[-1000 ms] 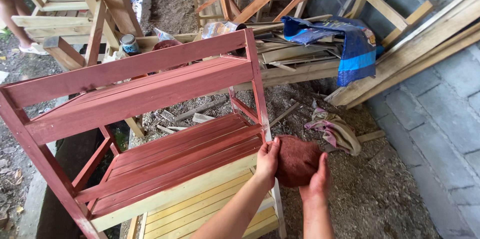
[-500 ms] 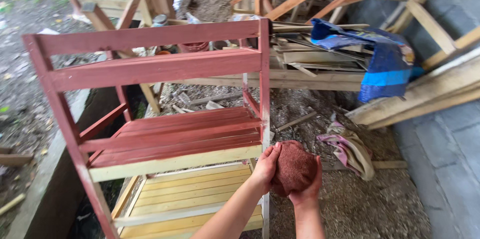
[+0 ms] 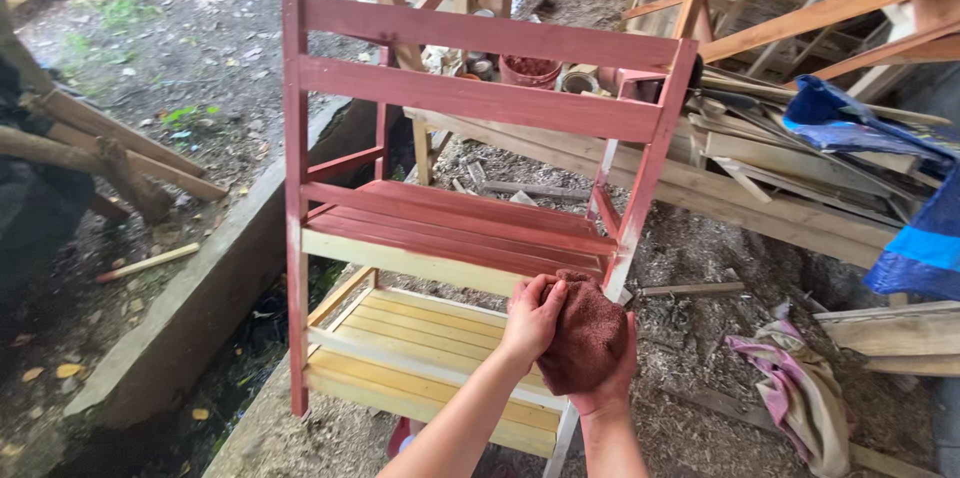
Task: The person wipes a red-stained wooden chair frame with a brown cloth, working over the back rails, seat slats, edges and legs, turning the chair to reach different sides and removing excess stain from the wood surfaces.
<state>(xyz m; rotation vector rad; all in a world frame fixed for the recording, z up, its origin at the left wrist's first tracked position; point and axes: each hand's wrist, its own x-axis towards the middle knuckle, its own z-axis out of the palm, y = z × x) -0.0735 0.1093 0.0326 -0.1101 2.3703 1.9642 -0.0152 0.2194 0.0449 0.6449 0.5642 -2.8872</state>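
A wooden slatted rack (image 3: pixel 470 98) stands in front of me, its upper rails and middle shelf stained red, its lower shelf (image 3: pixel 420 348) bare yellow wood. Both of my hands hold a dark red rag (image 3: pixel 585 333) close to the rack's front right leg (image 3: pixel 635 218). My left hand (image 3: pixel 530 318) grips the rag's left side with stained fingers. My right hand (image 3: pixel 610 378) cups the rag from underneath and is mostly hidden by it.
A pile of planks (image 3: pixel 780 158) and a blue tarp (image 3: pixel 900 198) lie to the right. A crumpled cloth (image 3: pixel 800 388) rests on the sawdust-covered ground. A concrete kerb (image 3: pixel 200 318) runs along the left. Small tubs (image 3: pixel 530 68) sit behind the rack.
The view has swung left and downward, so the rack now stands more square and upright in front of me. Both hands stay on the rag near the front right leg.
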